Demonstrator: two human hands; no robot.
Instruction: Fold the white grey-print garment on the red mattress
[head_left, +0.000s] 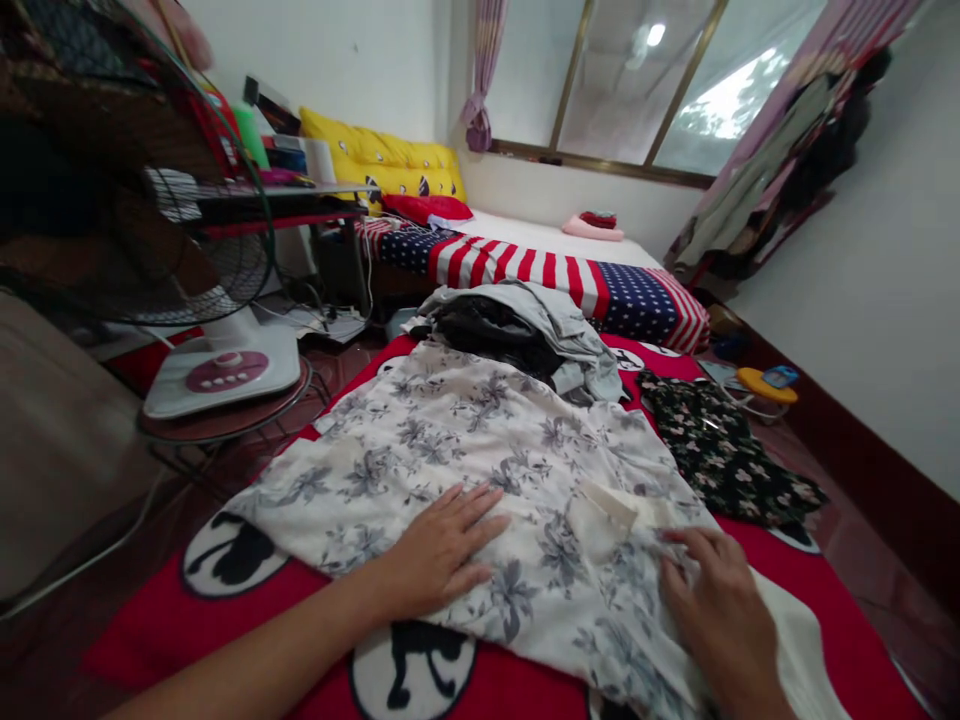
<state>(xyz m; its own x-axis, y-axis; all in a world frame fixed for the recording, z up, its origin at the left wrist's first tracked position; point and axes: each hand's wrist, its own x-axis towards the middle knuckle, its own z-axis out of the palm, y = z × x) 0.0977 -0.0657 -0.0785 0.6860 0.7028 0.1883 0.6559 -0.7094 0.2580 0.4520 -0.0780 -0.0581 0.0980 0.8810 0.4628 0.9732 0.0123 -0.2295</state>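
White floral garment (465,440) spread on red bed cover (150,620): left hand (442,550) flat, fingers splayed, pressing cloth; right hand (724,610) pinching fabric near bed's right edge

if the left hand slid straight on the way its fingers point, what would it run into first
The left hand points up and right across the floral garment; likely the cream band comes first, though depth is unclear.

Two bare forearms in view, near edge. Left hand (439,555): no sleeve, no watch, no ring, no glove, forearm bare right down to the frame edge. Right hand (724,610): same, bare wrist, nothing worn. Fingers (480,500) uncovered, nails short and plain. No clothing visible on either arm.
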